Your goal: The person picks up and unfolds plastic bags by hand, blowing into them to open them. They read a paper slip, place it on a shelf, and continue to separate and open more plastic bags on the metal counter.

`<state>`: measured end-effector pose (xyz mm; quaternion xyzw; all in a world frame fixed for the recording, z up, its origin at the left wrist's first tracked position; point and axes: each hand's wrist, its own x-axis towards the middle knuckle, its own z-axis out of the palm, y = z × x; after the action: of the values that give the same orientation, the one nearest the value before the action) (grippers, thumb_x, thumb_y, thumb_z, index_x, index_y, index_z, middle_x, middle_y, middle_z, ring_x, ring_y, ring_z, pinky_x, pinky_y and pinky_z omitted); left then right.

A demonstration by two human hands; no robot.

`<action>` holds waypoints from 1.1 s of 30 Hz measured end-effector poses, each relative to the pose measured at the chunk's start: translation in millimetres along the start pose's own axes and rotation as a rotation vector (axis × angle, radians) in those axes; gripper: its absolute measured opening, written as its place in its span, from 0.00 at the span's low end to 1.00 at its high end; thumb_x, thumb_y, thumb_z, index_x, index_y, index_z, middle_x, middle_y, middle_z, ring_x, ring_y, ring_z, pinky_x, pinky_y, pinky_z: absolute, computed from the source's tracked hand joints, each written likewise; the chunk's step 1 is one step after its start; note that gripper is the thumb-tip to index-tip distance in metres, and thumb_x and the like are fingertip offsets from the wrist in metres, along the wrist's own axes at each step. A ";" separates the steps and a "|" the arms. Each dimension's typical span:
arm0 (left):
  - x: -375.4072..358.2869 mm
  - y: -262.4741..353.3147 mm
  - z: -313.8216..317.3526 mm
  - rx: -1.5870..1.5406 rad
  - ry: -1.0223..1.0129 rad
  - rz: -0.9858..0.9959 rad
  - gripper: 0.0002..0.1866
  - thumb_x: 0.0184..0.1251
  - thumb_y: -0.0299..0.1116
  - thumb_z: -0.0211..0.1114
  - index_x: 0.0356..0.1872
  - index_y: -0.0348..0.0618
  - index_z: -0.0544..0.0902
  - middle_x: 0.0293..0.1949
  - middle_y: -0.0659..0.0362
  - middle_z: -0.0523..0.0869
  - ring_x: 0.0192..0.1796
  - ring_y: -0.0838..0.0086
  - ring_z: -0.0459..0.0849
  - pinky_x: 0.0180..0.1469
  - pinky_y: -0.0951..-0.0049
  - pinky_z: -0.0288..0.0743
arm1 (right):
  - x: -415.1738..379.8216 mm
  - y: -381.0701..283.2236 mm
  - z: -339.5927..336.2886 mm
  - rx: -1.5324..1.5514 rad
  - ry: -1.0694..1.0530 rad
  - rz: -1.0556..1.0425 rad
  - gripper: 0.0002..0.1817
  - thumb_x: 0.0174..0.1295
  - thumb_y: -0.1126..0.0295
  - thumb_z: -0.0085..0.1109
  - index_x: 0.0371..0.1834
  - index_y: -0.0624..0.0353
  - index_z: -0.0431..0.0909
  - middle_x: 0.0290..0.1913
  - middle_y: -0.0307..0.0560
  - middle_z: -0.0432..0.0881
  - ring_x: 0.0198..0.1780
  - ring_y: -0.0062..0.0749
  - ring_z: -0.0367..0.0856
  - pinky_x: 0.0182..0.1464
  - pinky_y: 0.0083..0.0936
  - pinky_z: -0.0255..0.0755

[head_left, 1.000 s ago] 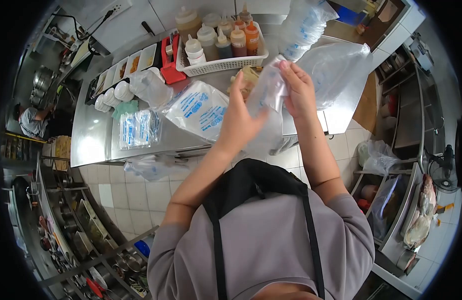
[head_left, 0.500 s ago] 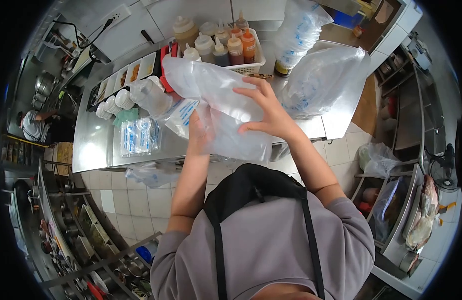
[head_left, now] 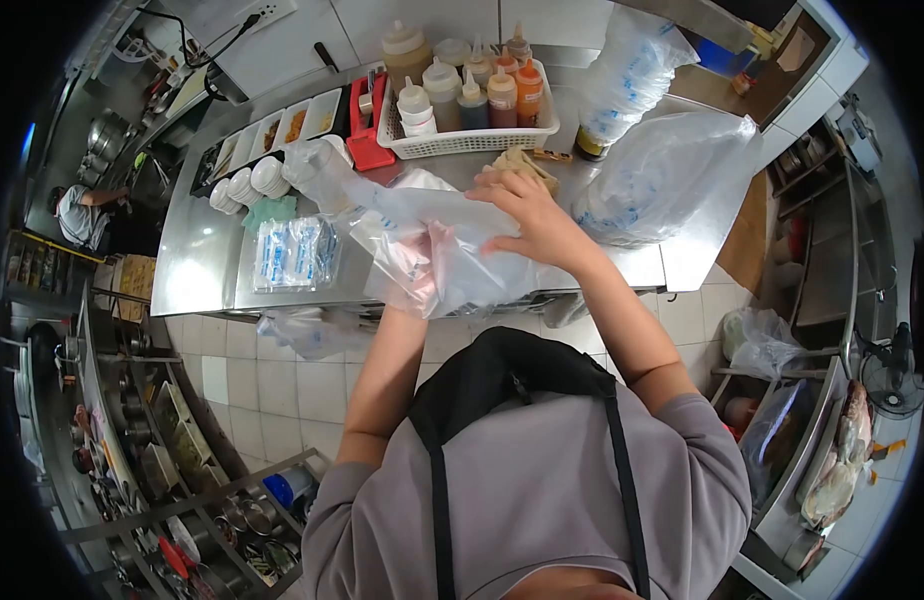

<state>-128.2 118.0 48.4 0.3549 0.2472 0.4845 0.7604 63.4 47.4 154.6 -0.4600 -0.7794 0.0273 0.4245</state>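
A translucent plastic bag (head_left: 472,255) spreads in front of me at the counter's front edge. My left hand (head_left: 418,262) shows blurred through its film, fingers closed on the plastic. At the bag's right side, my right hand (head_left: 530,215) has its fingers stretched and its thumb apart, with the fingertips right at the upper edge. A crumpled clear bag (head_left: 317,180) overlaps the upper left of the film. Behind my right fingers lies a tan cloth (head_left: 527,168).
A white basket (head_left: 472,144) of sauce bottles stands at the back beside a red holder (head_left: 367,140). Blue-printed packets (head_left: 294,255) and stacked white lids (head_left: 244,187) lie left. A tall cup stack (head_left: 632,75) and a large filled bag (head_left: 667,180) stand right on the steel counter (head_left: 197,270).
The bag has dropped lower and swung round, uncovering the basket and red holder. Its film now covers my left hand, which was bare. My right hand stays by the bag's right side.
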 end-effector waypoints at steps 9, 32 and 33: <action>-22.4 34.4 2.5 -0.142 0.018 -0.216 0.14 0.64 0.33 0.51 0.45 0.33 0.74 0.42 0.53 0.80 0.43 0.67 0.80 0.48 0.69 0.75 | 0.6 12.8 8.2 0.653 -0.117 0.318 0.10 0.51 0.77 0.62 0.38 0.66 0.83 0.38 0.43 0.84 0.41 0.25 0.79 0.47 0.21 0.70; -47.3 90.6 137.6 0.611 -0.616 0.710 0.06 0.56 0.30 0.69 0.30 0.40 0.81 0.22 0.64 0.82 0.20 0.88 0.69 0.26 0.87 0.64 | -20.0 -82.8 -47.7 0.763 0.373 0.322 0.10 0.59 0.73 0.58 0.22 0.63 0.72 0.30 0.39 0.72 0.35 0.20 0.67 0.39 0.18 0.59; -47.3 89.9 141.9 0.604 -0.625 0.714 0.06 0.56 0.30 0.69 0.30 0.40 0.81 0.22 0.64 0.82 0.20 0.88 0.69 0.26 0.87 0.64 | -27.1 -84.1 -52.3 0.753 0.378 0.320 0.10 0.59 0.73 0.58 0.22 0.63 0.72 0.30 0.39 0.72 0.35 0.20 0.67 0.39 0.18 0.59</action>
<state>-95.9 57.3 208.8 0.7452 0.0025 0.4912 0.4510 46.8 -39.3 207.2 -0.3850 -0.5431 0.2898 0.6876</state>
